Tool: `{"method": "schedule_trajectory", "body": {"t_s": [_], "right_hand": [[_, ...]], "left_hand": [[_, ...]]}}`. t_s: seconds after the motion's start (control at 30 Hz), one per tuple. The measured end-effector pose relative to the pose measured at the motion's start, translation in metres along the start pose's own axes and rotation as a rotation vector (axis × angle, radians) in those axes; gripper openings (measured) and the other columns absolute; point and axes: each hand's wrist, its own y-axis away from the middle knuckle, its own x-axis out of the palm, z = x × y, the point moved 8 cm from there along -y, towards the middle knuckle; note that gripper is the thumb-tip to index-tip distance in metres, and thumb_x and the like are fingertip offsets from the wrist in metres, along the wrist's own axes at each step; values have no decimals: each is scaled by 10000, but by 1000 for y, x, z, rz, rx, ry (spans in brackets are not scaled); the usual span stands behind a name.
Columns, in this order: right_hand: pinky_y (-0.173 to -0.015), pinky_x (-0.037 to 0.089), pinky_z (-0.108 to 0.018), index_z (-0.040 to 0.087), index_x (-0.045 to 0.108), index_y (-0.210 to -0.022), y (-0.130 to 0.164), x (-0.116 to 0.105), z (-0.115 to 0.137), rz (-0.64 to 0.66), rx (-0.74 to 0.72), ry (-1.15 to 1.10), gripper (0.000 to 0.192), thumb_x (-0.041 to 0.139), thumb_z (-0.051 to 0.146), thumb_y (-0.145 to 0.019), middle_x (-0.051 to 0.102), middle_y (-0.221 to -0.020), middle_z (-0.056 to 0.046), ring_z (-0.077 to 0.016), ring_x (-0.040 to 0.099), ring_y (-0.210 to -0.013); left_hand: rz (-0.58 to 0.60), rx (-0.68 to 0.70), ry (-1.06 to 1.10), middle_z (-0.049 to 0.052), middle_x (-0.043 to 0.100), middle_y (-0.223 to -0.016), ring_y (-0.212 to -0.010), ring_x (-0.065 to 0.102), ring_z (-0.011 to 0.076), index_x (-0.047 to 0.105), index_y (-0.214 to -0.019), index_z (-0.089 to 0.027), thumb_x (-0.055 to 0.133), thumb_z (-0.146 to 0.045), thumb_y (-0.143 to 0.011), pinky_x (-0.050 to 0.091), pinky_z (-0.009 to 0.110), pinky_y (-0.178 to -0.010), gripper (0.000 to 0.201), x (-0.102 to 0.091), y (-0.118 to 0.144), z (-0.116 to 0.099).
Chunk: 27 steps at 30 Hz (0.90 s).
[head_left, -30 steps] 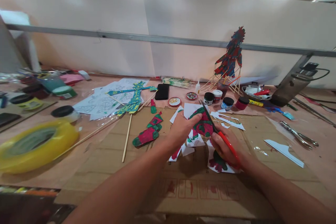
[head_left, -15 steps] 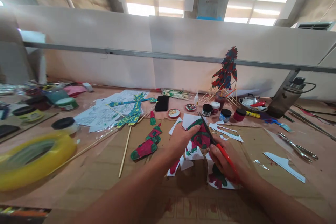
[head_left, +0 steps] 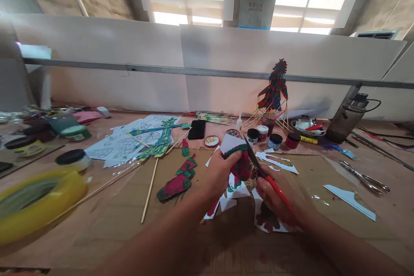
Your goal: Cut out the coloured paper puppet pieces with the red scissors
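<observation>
Your left hand (head_left: pixel 220 172) had its grip pinched tight on the red-and-green painted paper cutout (head_left: pixel 241 164), holding it up just above the cardboard sheet (head_left: pixel 307 172) near the middle of the tabletop (head_left: pixel 397 207). Your right hand (head_left: pixel 274 196) had its grip wrapped around the red-handled scissors (head_left: pixel 261 171), blades pointing to 11 o'clock and touching the cutout's right edge. White paper scraps (head_left: pixel 278 161) lay at 1 o'clock of the scissors, paint jars (head_left: pixel 274 140) just beyond them.
</observation>
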Motion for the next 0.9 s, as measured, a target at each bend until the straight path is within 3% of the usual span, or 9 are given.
{"method": "schedule_trajectory", "body": {"t_s": [0.13, 0.27, 0.33, 0.5, 0.63, 0.73, 0.9], "right_hand": [[-892, 626, -397, 295, 719, -1222, 1, 1, -1, -25, 35, -124, 317, 516, 429, -1018, 783, -1166, -71, -265, 740, -1024], [-780, 626, -368, 304, 730, -1080, 0, -7, 7, -25, 29, -52, 220, 562, 424, -1001, 762, -929, -44, -259, 740, -923], [-774, 621, -362, 317, 733, -1125, -1, -8, 8, -6, 11, -27, 236, 550, 419, -1016, 761, -912, -36, -256, 744, -923], [-783, 628, -371, 313, 728, -1277, -1, -8, 1, -77, -5, 27, 353, 532, 458, -1022, 796, -1038, -65, -267, 755, -929], [-848, 628, -368, 284, 754, -1188, -3, -9, 10, -27, -10, 52, 338, 492, 428, -1031, 811, -1109, -68, -255, 758, -952], [-922, 620, -379, 267, 738, -1235, -3, -13, 18, 2, 2, 74, 340, 529, 411, -1008, 800, -1192, -76, -260, 754, -1023], [-919, 615, -376, 287, 716, -1199, -2, -8, 10, 13, 35, -47, 304, 494, 420, -1040, 789, -1114, -67, -259, 749, -1051]], "left_hand": [[68, -38, 33, 26, 769, -787, -685, 697, 178, 741, -837, -177, 940, -368, -566, 580, 299, -698, 387, 5, 3, 1], [44, 5, 8, 12, 761, -769, -657, 681, 168, 736, -852, -180, 932, -343, -588, 558, 284, -657, 367, 2, 5, -5], [62, 15, 8, 21, 776, -795, -678, 693, 175, 750, -865, -181, 924, -334, -602, 567, 288, -673, 351, 3, 6, -6], [92, 15, 31, 48, 817, -899, -785, 741, 209, 787, -937, -186, 922, -330, -644, 592, 313, -756, 353, 4, 5, -3], [96, 12, 25, 52, 817, -896, -787, 740, 214, 794, -926, -181, 936, -338, -635, 586, 320, -774, 360, 3, 5, 0], [98, 19, 23, 49, 812, -888, -784, 733, 213, 793, -914, -177, 953, -354, -607, 583, 322, -777, 389, 5, 6, -1], [99, 30, 12, 52, 809, -898, -783, 730, 209, 795, -913, -179, 951, -350, -618, 586, 325, -782, 374, 4, 5, -1]]}}
